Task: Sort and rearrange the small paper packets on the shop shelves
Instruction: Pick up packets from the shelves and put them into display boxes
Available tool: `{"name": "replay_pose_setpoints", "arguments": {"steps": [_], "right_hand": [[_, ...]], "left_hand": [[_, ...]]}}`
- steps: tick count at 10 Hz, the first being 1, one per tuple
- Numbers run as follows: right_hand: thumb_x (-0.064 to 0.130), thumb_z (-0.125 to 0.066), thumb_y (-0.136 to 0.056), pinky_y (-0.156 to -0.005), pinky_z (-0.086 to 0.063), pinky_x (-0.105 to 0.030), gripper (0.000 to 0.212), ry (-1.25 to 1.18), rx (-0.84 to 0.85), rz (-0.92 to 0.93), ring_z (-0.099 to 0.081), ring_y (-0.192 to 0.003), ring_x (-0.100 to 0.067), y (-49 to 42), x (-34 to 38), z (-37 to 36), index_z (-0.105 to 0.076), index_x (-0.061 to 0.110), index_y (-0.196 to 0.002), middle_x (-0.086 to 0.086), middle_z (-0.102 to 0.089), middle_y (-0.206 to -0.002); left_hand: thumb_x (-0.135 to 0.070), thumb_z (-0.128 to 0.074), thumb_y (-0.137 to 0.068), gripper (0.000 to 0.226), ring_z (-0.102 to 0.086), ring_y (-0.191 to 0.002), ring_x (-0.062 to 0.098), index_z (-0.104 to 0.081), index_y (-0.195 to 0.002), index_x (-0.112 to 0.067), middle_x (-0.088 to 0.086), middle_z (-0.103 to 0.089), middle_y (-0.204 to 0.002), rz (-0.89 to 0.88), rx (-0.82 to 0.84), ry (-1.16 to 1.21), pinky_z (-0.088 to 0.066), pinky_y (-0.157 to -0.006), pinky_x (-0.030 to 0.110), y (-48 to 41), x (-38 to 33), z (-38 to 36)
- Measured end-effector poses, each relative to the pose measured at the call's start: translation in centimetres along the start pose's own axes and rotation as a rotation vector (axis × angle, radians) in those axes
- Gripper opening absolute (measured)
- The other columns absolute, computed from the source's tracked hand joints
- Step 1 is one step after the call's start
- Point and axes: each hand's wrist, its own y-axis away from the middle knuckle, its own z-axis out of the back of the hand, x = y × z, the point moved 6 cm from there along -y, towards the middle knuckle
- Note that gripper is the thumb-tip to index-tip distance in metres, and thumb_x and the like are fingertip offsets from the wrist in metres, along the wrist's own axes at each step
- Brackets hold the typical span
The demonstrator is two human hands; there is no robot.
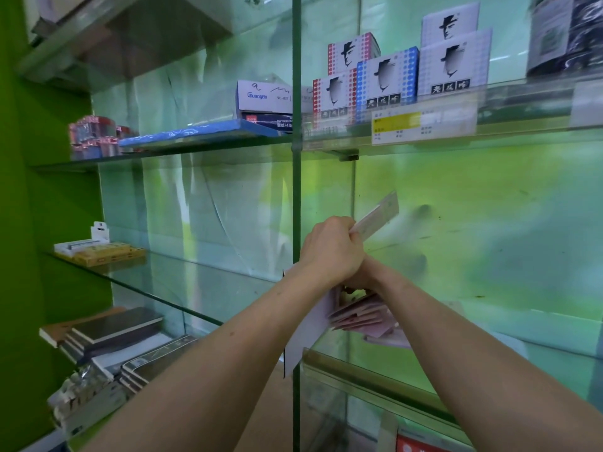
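Observation:
My left hand (329, 249) is raised in front of the middle glass shelf, closed around a thin pale paper packet (378, 216) that sticks up and to the right, blurred. Just below it, my right hand (360, 282) is mostly hidden behind the left wrist and grips a fanned bunch of pinkish paper packets (359, 316) over the glass shelf (489, 340). A white paper sheet (306, 331) hangs below the hands beside the vertical glass divider (296, 177).
The upper shelf holds several white boxes with a hatted-face print (388, 79), a GuangBo box (264, 97), a blue pad (199, 133) and a yellow price tag (421, 123). On the left, shelves carry yellow and white boxes (98, 251) and dark notebooks (114, 334). A green wall is far left.

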Motion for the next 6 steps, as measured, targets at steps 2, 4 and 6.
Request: {"name": "replay_pose_setpoints", "arguments": {"steps": [2, 4, 6], "right_hand": [[0.012, -0.040, -0.099, -0.110, -0.032, -0.030, 0.037, 0.539, -0.202, 0.156, -0.039, -0.128, -0.027, -1.5, -0.5, -1.1, -0.032, 0.003, -0.134, -0.020, -0.040, -0.138], [0.055, -0.023, -0.096, -0.069, -0.032, 0.011, 0.023, 0.376, -0.657, -0.038, -0.044, -0.081, 0.025, -2.6, -3.1, 2.2, -0.017, 0.047, -0.116, 0.031, -0.037, -0.071], [0.008, -0.049, -0.082, -0.064, -0.060, -0.046, 0.027, -0.355, -0.511, -0.288, -0.070, -0.063, -0.032, 1.1, -4.7, 4.8, -0.061, -0.006, -0.102, -0.023, -0.069, -0.079]], "left_hand": [[-0.013, -0.046, -0.092, 0.017, -0.054, -0.074, 0.028, -0.055, -0.078, -0.015, 0.007, -0.059, -0.077, 0.008, -0.016, 0.049, -0.035, -0.059, 0.027, 0.0, 0.1, 0.3], [-0.015, -0.044, -0.094, 0.016, -0.050, -0.071, 0.025, -0.055, -0.082, -0.015, 0.005, -0.056, -0.078, 0.008, -0.013, 0.049, -0.033, -0.059, 0.027, 0.2, 0.1, 0.3], [-0.017, -0.045, -0.095, 0.030, -0.059, -0.084, 0.041, -0.045, -0.065, -0.013, 0.023, -0.059, -0.082, 0.035, -0.039, 0.164, -0.037, -0.056, 0.036, -0.1, 0.0, 0.9]]}}
